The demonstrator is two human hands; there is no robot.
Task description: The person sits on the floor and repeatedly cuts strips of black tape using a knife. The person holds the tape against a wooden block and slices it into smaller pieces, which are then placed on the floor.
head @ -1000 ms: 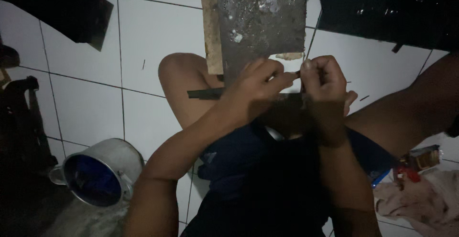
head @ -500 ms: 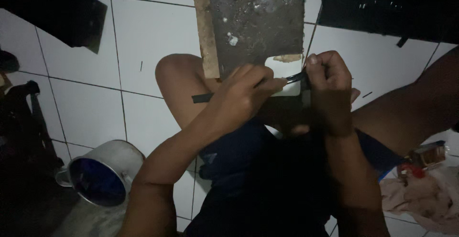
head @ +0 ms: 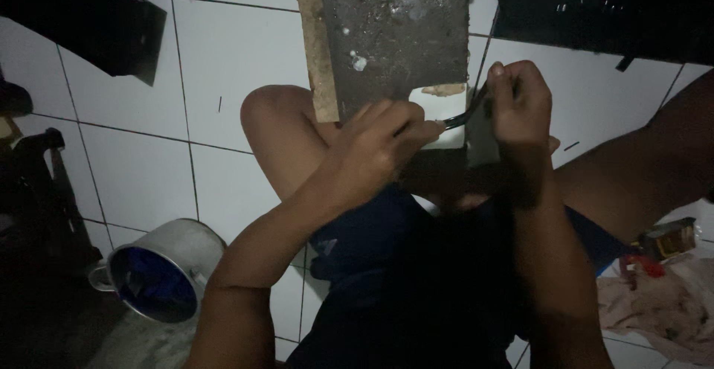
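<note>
Head view, our left hand: we are curling its fingers tight around the near end of a thin dark strip, so the grip is narrow and holding that strip.
Head view, our right hand: we are closing it in a fist on the far end of the same strip, thumb pointing up; this grip is also narrow and holding.
Head view, the strip: it is bending in a shallow curve between our two hands, just above our knees and in front of the near edge of the board.
Head view, board: a grey, spotted slab with a pale wooden edge is lying on the white tiled floor, its near end reaching our left knee.
Head view, legs: we are sitting with knees apart, wearing dark blue shorts.
Head view, left side: a metal pot with a blue inside is standing on the floor near our left elbow.
Head view, right side: a stained cloth is lying by our right leg, with a small box just beside it.
Head view, far corners: dark sheets are covering the tiles; we cannot tell what they are.
</note>
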